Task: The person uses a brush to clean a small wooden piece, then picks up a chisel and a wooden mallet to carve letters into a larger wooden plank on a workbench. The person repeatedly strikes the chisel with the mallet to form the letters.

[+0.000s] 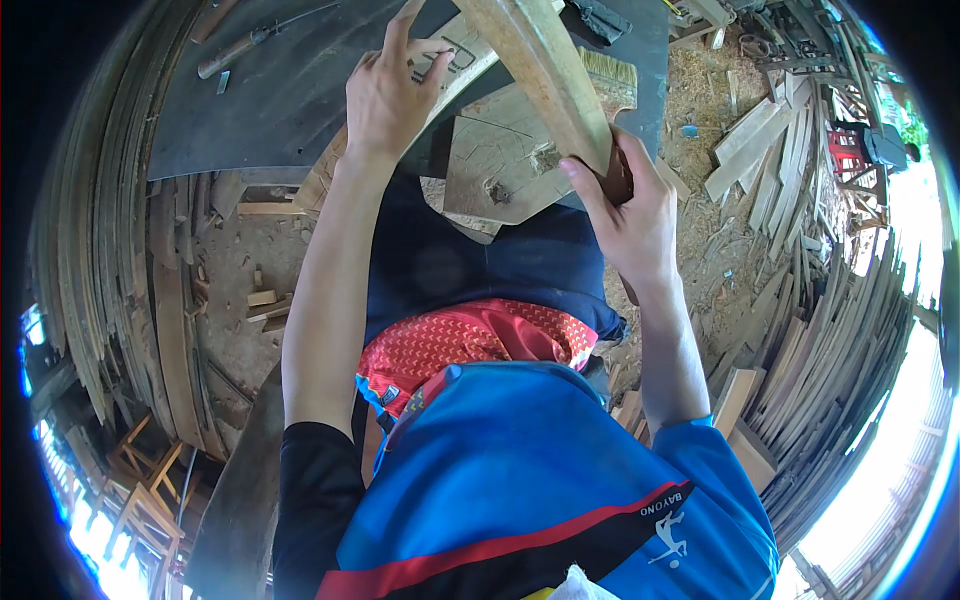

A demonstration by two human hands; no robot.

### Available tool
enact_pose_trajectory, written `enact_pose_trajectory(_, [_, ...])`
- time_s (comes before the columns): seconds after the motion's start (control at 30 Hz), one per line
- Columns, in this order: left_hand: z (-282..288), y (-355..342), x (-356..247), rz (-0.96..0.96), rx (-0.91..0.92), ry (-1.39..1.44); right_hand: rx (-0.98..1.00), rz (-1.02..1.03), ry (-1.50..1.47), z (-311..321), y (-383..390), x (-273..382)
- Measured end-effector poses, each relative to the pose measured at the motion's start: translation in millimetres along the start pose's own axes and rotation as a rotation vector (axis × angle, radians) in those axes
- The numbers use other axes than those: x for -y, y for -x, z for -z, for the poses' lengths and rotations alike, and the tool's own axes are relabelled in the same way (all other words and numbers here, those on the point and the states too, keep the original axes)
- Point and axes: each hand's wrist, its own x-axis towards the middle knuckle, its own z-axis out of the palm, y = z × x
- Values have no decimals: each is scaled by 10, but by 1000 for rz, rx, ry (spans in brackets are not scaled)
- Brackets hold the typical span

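My right hand (638,205) is wrapped round the near end of a long, smooth wooden piece (545,75), which slants away up and to the left, out of the picture. My left hand (388,108) is raised over a pale curved wooden board (466,62) with dark drawn lines, its thumb and forefinger apart and nothing visible between them. Under the held piece lies a flat angular wooden block (490,150) with a dark knot and pencil-like marks. Beside it, a brush (610,75) with pale bristles is partly hidden by the held piece.
A black-topped table (290,110) extends ahead, with a wooden-handled tool (232,55) at its far left and a dark cloth-like item (600,20) at the back. Stacked planks (90,230) stand left; more timber (830,370) leans right. Offcuts (268,305) lie on the dusty floor.
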Motion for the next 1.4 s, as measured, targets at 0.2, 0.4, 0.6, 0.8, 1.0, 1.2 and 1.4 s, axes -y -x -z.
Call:
enact_pose_trajectory(0.2, [-5,14,22,-50,-38,-17,20,-9,-27,-18,25,-49])
enact_pose_trajectory(0.4, [-22,30,61,-94,-64,-16,42,-42,-13,-4,57,-65])
enact_pose_trajectory(0.6, [109,-1,-49,-17,7,97,72,-34,-4,-94,62,-88])
enact_pose_trajectory(0.8, [96,0,-94,55,24,66,45,-120,-51,-77,118,-56])
enact_pose_trajectory(1.0, [144,47,-107,98,17,98,163,-102,115,-49,144,-104])
enact_pose_trajectory(1.2, [150,-21,-130,250,133,141,-37,-16,44,-114,186,-114])
enact_pose_trajectory(1.4, [88,-4,218,123,-159,404,70,-18,168,86,53,22])
